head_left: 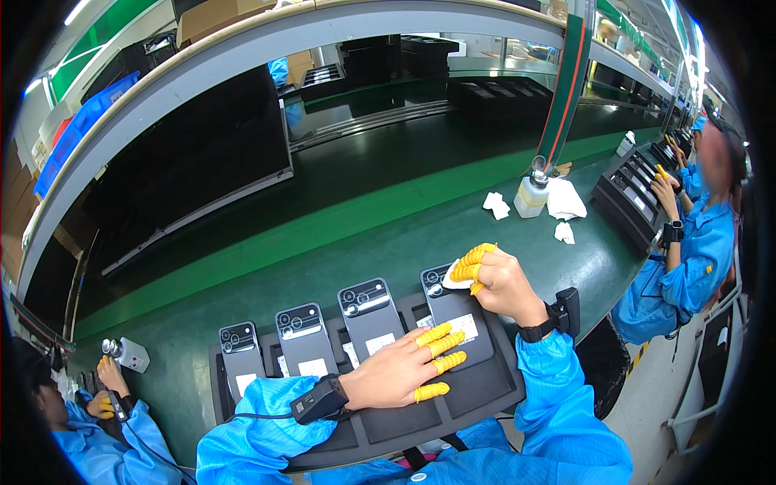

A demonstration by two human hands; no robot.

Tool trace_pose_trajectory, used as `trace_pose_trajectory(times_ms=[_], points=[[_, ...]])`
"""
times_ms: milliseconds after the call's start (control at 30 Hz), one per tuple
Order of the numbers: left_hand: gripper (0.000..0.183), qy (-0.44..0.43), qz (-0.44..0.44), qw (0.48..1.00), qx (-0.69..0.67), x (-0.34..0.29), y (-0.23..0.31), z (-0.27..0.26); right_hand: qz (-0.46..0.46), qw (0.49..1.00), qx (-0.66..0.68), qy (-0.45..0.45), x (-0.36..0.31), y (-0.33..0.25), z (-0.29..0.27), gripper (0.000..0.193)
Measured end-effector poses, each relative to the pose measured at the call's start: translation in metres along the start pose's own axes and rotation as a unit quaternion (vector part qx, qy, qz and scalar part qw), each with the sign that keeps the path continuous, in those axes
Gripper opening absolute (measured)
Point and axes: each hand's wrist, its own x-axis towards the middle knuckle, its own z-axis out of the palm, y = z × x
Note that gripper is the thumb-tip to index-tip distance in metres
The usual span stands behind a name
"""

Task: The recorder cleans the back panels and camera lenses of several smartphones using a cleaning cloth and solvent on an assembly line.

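My right hand (509,283), in yellow finger cots, pinches a folded white wipe (457,283). It presses the wipe beside the camera lenses of the rightmost dark grey phone (444,307). My left hand (396,373) lies flat, its yellow-tipped fingers spread over the lower left part of that phone and reaching its white label. Several similar phones, among them a third one along (368,317), rest in a row with their backs up in a black tray (400,422). Their lower ends are partly hidden by my left hand and sleeve.
Beyond the tray stands a pump bottle (531,196) with crumpled white wipes (567,199) beside it. Another bottle (125,354) leans at the left. Co-workers in blue sit on both sides, the right one at a black tray (626,198). A green post (563,97) rises behind the bench.
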Motion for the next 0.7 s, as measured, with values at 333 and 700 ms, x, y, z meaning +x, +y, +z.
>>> trace_pose_trajectory(times_ms=[333, 700], points=[[0.055, -0.002, -0.003, 1.000, -0.004, 0.0005, 0.0010, -0.0013, 0.005, 1.000, 0.006, -0.009, -0.0003, 0.0001, -0.0005, 0.031], [0.055, -0.004, -0.006, 1.000, -0.003, 0.0004, 0.0006, -0.0012, 0.000, 1.000, -0.002, -0.006, -0.0013, 0.0008, 0.0002, 0.029]])
